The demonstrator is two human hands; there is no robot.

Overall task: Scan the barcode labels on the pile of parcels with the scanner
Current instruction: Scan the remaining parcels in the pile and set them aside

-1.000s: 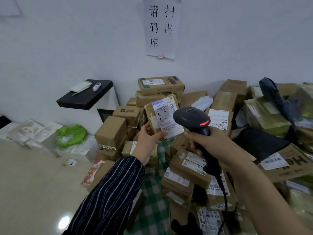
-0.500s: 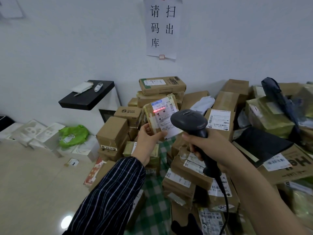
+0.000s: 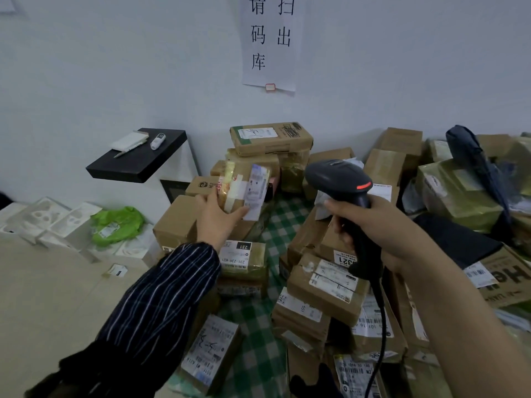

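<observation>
My left hand point(image 3: 218, 222), coming out of a dark striped sleeve point(image 3: 161, 297), sits just left of the middle of the frame and grasps a small parcel point(image 3: 240, 186) from below, thumb along its near edge and the fingers hidden behind it. The parcel is lifted clear of the heap and tilted, with its white label point(image 3: 256, 191) on the right-hand face; it is blurred, so I cannot read the print. My right hand point(image 3: 382, 225), right of centre, is clenched round the handle of the black scanner point(image 3: 339, 176). The scanner's head sits above my fist with a red strip on its side, near the small parcel but not touching it. Its cable point(image 3: 380, 326) hangs from the handle toward the bottom edge. Below and behind both hands lies the pile of parcels point(image 3: 324, 285), brown boxes with white labels stacked against the wall point(image 3: 86, 67) and spread over a green checked cloth point(image 3: 277, 225). At the upper left a black shelf point(image 3: 138, 165) juts from the wall, with a green bag point(image 3: 117, 225) lower down at the left. A paper sign point(image 3: 271, 44) hangs at the top centre.
</observation>
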